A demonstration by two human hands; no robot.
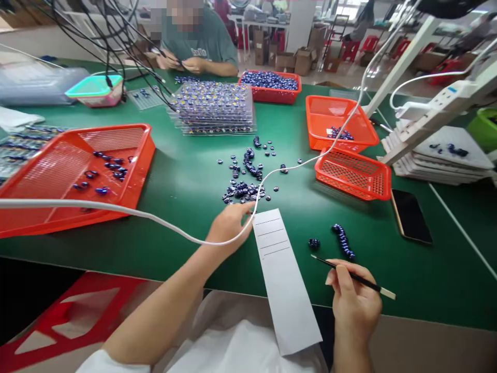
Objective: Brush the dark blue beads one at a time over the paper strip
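Green worktable (pixel 186 176) | L hand (pixel 229 224) fingers curled, reaching at blue bead pile (pixel 244 178), beside white paper strip (pixel 285 282) | R hand (pixel 355 303) pinching thin stick tool (pixel 351 276) near bead cluster (pixel 344 241) | orange baskets (pixel 351 173) beyond.

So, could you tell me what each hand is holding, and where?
The right hand pinches a thin stick near its middle. The left hand holds nothing visible.
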